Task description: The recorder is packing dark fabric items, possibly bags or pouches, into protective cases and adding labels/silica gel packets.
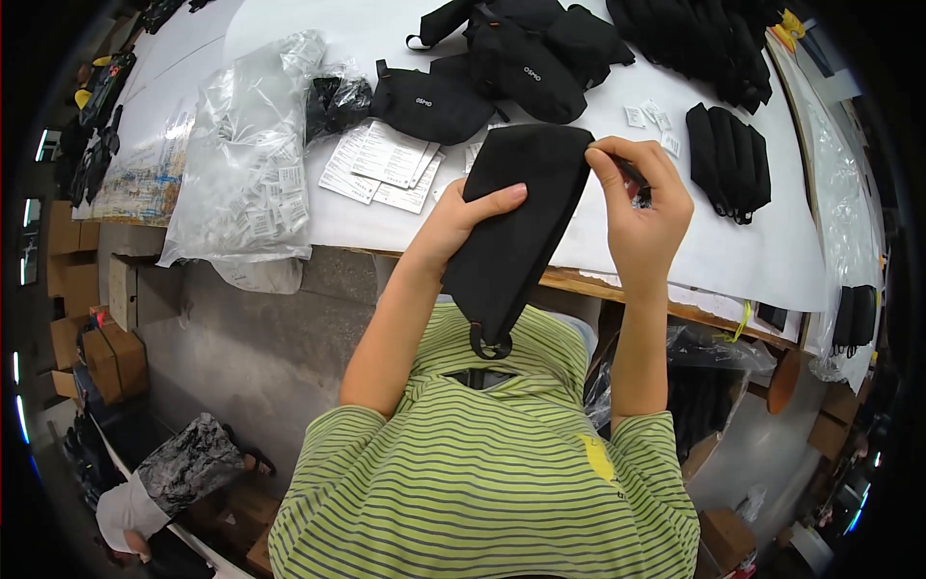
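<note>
A flat black fabric pouch (pixel 521 222) is held up in front of my chest, tilted, with a small loop at its lower end. My left hand (pixel 473 207) grips it from the left side, thumb across its face and the other fingers hidden behind. At the pouch's upper right corner, my right hand (pixel 644 188) pinches the edge between thumb and forefinger. A small dark piece shows by its curled fingers; its kind is not clear. Beyond the pouch lie several black waist bags (pixel 434 104) and printed white cards (pixel 386 159) on the white table (pixel 598 241).
A clear plastic bag (pixel 246 154) full of small white tags lies at left. Stacked black pouches (pixel 728 159) and a few loose tags (pixel 656 116) are at right, with a heap of black bags (pixel 694 43) behind. Another person (pixel 183 473) is at lower left, near cardboard boxes (pixel 116 362).
</note>
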A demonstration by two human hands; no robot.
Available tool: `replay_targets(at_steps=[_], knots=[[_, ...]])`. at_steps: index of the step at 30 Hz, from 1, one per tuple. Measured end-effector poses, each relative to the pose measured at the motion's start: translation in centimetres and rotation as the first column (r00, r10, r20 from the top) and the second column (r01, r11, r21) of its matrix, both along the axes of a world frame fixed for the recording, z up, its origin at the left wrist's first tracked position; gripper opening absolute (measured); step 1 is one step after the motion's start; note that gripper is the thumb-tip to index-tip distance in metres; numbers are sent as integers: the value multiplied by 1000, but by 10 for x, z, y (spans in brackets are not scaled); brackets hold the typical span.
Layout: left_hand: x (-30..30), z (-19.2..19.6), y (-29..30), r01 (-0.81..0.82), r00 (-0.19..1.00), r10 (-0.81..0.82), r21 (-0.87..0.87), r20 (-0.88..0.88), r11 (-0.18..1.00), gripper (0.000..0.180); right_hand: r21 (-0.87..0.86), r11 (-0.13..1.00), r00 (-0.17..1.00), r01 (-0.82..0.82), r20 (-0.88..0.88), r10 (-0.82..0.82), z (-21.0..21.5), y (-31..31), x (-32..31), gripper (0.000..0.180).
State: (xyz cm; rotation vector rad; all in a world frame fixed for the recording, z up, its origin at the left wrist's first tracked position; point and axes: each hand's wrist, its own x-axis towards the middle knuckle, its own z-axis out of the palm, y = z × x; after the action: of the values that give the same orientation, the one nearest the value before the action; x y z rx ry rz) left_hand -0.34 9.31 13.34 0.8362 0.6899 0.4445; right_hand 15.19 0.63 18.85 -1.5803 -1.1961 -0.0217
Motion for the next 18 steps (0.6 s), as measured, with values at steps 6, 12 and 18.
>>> replay_targets(at_steps=[6, 12, 18], knots=[[0, -2, 9, -116, 968, 192, -396, 158, 911, 27, -265, 835, 874, -481, -225, 432, -2, -20, -33, 9], [-3, -8, 20, -132, 964, 216, -431, 153, 893, 27, -355, 739, 816, -572, -336, 470, -4, -28, -43, 12], [-5, -12, 21, -302, 931, 343, -263, 128, 916, 28, -328, 914, 875, -239, 335, 349, 6, -27, -39, 41]])
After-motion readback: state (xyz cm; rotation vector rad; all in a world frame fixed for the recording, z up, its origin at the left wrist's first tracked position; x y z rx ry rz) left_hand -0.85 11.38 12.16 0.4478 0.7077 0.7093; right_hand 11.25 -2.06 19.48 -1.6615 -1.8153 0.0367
